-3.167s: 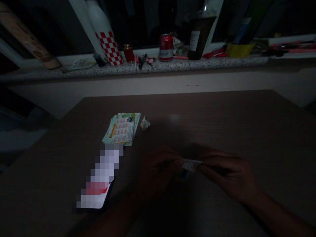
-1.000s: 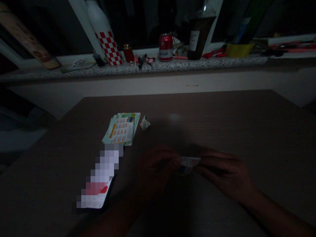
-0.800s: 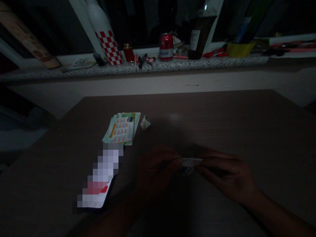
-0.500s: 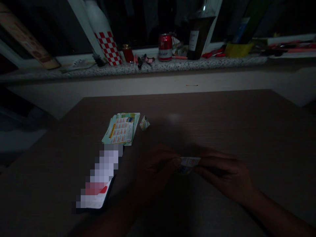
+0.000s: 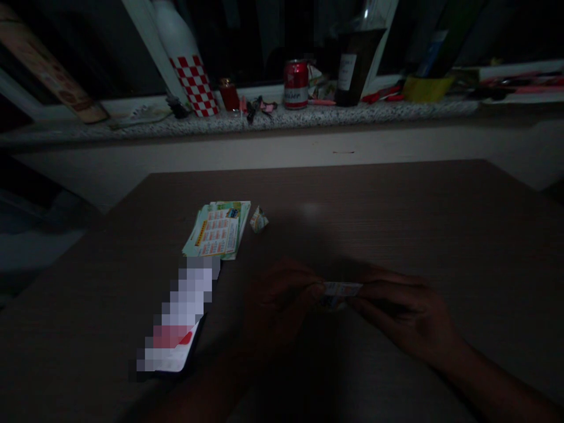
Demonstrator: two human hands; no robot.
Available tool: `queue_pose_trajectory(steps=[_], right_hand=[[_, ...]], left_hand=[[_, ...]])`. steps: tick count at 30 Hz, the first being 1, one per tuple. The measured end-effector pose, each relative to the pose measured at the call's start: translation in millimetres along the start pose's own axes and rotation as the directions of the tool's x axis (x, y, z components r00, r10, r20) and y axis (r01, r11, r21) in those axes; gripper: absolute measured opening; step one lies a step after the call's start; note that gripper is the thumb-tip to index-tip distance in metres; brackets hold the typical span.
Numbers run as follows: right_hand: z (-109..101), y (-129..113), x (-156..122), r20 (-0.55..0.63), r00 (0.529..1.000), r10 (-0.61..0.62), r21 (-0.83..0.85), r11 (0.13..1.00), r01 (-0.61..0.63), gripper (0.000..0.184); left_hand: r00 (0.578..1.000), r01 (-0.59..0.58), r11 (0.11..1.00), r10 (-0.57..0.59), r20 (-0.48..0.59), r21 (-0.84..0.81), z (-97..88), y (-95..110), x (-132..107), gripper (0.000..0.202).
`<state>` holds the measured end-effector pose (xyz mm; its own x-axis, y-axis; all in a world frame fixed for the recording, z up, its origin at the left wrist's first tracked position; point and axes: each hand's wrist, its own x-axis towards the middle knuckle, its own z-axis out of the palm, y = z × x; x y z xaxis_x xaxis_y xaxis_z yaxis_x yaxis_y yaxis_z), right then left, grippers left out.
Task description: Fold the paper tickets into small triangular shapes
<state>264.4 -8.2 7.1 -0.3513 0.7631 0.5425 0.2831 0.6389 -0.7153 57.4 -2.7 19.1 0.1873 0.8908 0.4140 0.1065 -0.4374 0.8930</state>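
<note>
In dim light, my left hand (image 5: 277, 302) and my right hand (image 5: 403, 314) pinch the two ends of a small folded printed paper (image 5: 338, 289) just above the dark wooden table (image 5: 396, 211). Both hands' fingers are closed on it. A stack of printed calendar cards (image 5: 218, 229) lies on the table to the far left of my hands. Beside that stack sits a small folded paper piece (image 5: 258, 220).
A lit phone (image 5: 178, 323) lies left of my left hand. Behind the table runs a speckled windowsill (image 5: 264, 120) with a red-and-white checked bottle (image 5: 185, 59), a red can (image 5: 296, 84), a dark wine bottle (image 5: 356, 59) and small clutter.
The paper between my fingers now shows as a flatter, narrower strip than before. My hands have stayed in nearly the same place.
</note>
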Motion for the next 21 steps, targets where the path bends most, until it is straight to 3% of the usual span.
queue_pose_trajectory(steps=[21], right_hand=[[3.2,5.6,-1.4,0.009,1.0,0.002,0.007,1.0,-0.002,0.017]], left_hand=[[1.0,-0.018,1.0,0.018,-0.022,0.003,-2.7,-5.5,-1.1,0.01]])
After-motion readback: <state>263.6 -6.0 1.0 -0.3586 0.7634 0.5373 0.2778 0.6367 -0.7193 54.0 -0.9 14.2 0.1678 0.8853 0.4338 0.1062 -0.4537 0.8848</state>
